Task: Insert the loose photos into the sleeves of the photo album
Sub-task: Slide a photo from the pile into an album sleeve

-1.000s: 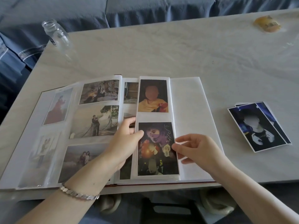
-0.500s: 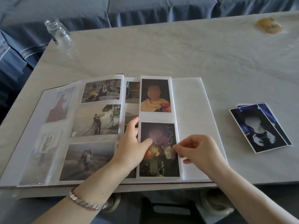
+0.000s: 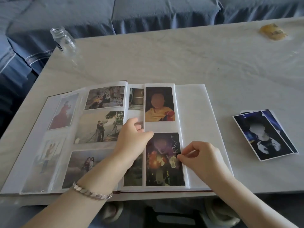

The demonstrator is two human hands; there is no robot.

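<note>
Pale marbled tabletop [image 3: 164,60] fills most of the view, with a blue-covered sofa [image 3: 148,12] running along its far side. Near the far left corner stands a clear glass jar [image 3: 63,39], and far off to the right lies a small yellowish packet [image 3: 273,32].

Right in front of you the photo album [image 3: 194,109] lies open at the near edge. Its left pages are full of pictures in sleeves, while the right page is blank white. A narrow leaf stands between them. It carries a portrait in yellow [image 3: 159,104] in the upper sleeve and a dark photo [image 3: 162,162] in the lower one.

Your left hand [image 3: 133,143], with a silver bracelet [image 3: 92,192] on the wrist, lies at the left edge of that leaf. The thumb reaches over onto the leaf just above the top left corner of the dark photo, and the bent fingers lie beyond the edge. Whether they actually grip the leaf, you cannot tell from this angle.

Your right hand [image 3: 200,157] has its fingers curled in, and thumb and forefinger pinch the dark photo at its right edge, about halfway down.

Well apart to the right, the loose photos [image 3: 264,137] lie in a small overlapping stack on the tabletop, a dark blue portrait on top.
</note>
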